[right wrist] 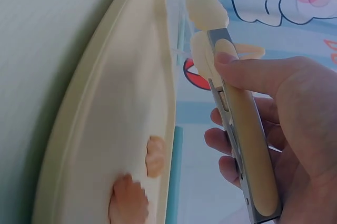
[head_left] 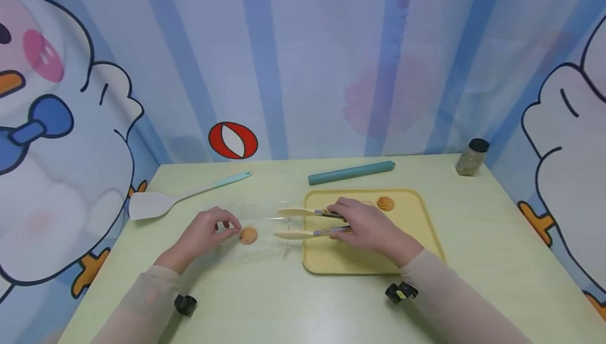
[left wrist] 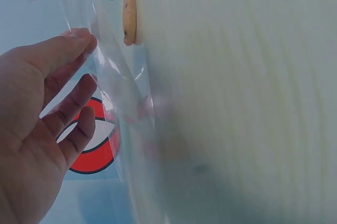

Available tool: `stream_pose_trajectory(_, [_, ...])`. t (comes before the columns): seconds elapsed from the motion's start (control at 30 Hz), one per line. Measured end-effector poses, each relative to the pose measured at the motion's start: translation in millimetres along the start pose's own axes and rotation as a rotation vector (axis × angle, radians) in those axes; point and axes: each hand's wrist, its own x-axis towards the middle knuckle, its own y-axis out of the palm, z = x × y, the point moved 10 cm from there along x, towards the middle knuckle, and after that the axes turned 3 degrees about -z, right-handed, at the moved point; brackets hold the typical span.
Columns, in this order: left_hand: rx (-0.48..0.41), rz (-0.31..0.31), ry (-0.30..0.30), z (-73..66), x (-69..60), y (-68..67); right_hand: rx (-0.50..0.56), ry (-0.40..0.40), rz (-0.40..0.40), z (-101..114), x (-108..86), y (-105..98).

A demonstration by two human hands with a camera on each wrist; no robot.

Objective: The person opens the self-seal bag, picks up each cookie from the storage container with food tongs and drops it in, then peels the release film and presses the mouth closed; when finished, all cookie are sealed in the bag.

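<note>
My left hand [head_left: 208, 232] pinches the edge of a clear plastic bag [left wrist: 120, 71] between thumb and finger. A round cookie [head_left: 248, 235] with dark specks lies at the bag, just past the left fingertips; it seems to be inside. My right hand [head_left: 366, 228] holds a pair of tongs [right wrist: 242, 139] with cream-coloured tips and metal sides. The tong tips stand apart, pointing left at the bag's right end, with nothing visible between them. Beneath the right hand is a yellow tray [head_left: 331, 265]. A swirled cookie [head_left: 385, 203] lies on it, and a second cookie [right wrist: 155, 156] shows in the right wrist view.
A white spatula [head_left: 153, 204] with a mint handle lies at the table's back left. Behind the tray rests a teal stick [head_left: 351, 172]. A small jar [head_left: 471, 158] with a black lid stands at the back right corner. A printed curtain [head_left: 312, 70] hangs behind the table.
</note>
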Motion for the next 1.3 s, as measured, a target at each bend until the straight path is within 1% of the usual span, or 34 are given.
stream_pose_trajectory(0.17, [0.016,-0.011,-0.004,2.2,-3.7,1.0,-0.017,0.022,-0.032,-9.5,-20.8,-12.9])
stream_pose_trajectory(0.27, [0.014,-0.01,-0.011,2.8,-5.3,2.2,-0.044,0.035,-0.053,-17.3,-34.1,-20.6])
stream_pose_trajectory(0.4, [0.01,-0.002,-0.023,3.4,-5.3,4.0,-0.079,0.068,-0.076,-32.2,-51.5,-34.0])
stream_pose_trajectory(0.5, [0.014,0.005,-0.028,3.6,-3.7,5.1,-0.094,0.106,-0.078,-46.4,-64.2,-44.4])
stream_pose_trajectory(0.63, [0.014,0.009,-0.025,2.9,-0.4,5.8,-0.11,0.152,-0.064,-66.2,-82.5,-58.6])
stream_pose_trajectory(0.73, [0.012,0.011,-0.01,0.7,1.8,6.7,-0.126,0.188,-0.041,-80.8,-97.8,-67.5])
stream_pose_trajectory(0.87, [0.013,0.014,0.003,-1.5,3.0,7.9,-0.141,0.222,-0.003,-94.8,-114.1,-74.2])
stream_pose_trajectory(1.07, [0.014,0.015,-0.015,-1.1,1.2,7.8,-0.136,0.222,0.038,-101.8,-125.7,-76.0])
stream_pose_trajectory(1.3, [0.009,0.009,-0.015,-1.4,1.5,6.1,-0.132,0.225,0.069,-103.7,-134.4,-77.6])
